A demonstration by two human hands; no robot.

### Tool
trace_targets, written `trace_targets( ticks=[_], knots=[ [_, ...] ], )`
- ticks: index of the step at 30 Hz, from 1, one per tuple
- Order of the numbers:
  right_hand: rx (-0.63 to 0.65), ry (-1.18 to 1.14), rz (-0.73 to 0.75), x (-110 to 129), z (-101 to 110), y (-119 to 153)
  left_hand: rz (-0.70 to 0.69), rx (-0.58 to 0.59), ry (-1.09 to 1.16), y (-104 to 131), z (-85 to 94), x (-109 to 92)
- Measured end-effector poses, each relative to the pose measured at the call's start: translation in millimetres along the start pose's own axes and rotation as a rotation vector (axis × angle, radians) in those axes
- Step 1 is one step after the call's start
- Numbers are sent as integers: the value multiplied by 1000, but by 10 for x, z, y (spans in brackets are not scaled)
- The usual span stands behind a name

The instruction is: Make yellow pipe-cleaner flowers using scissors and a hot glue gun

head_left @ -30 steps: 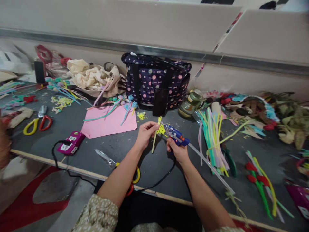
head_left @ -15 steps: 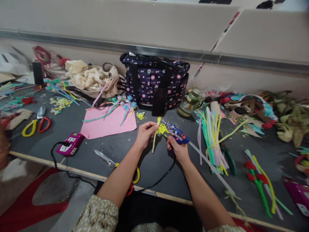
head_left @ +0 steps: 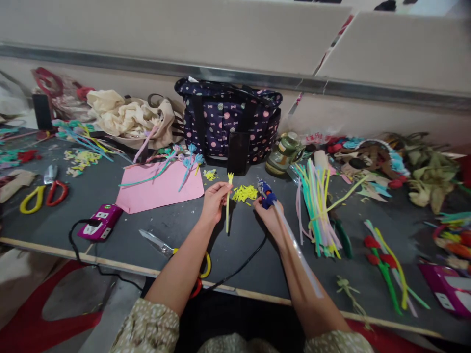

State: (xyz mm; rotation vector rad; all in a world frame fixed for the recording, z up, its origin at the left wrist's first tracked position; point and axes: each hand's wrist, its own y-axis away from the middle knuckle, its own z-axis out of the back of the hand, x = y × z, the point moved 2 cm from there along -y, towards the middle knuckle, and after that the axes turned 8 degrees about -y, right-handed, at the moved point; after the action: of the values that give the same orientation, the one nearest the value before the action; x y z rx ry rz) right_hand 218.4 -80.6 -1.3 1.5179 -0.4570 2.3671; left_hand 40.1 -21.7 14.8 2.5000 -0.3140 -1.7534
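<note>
Between its fingertips my left hand [head_left: 216, 200] pinches a yellow stem [head_left: 227, 215], which stands nearly upright with small yellow tips at its top. My right hand [head_left: 268, 212] is wrapped round a blue glue gun [head_left: 268, 194]; a long clear glue stick [head_left: 300, 252] sticks out of its back. The gun's nozzle points away from me and is apart from the stem. A pile of small yellow pieces [head_left: 245, 193] lies on the dark table between my hands. Behind it a black phone [head_left: 238, 153] leans on a patterned navy bag [head_left: 224, 115].
Scissors [head_left: 158, 241] lie partly under my left forearm. Left are pink paper [head_left: 165, 189], a purple power strip [head_left: 100, 223] and more scissors [head_left: 33, 199]. Right are a green jar [head_left: 284, 153], bundled coloured stems [head_left: 318, 211] and red flowers [head_left: 382, 260]. A black cord runs near the front edge.
The glue gun has turned and moved away from the yellow stem, its glue stick swinging nearer my right forearm. The pile of yellow pieces is now less covered. The view has shifted slightly.
</note>
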Motion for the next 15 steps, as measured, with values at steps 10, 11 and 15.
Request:
trace_targets(
  ticks=[10, 11, 15],
  knots=[
    [128, 588, 88, 28, -167, 74, 3, -70, 34, 8, 5, -4],
    [135, 607, 90, 26, -180, 74, 3, -62, 34, 9, 3, -6],
    [132, 505, 60, 13, -185, 69, 4, -28, 18, 4, 4, 5]
  ],
)
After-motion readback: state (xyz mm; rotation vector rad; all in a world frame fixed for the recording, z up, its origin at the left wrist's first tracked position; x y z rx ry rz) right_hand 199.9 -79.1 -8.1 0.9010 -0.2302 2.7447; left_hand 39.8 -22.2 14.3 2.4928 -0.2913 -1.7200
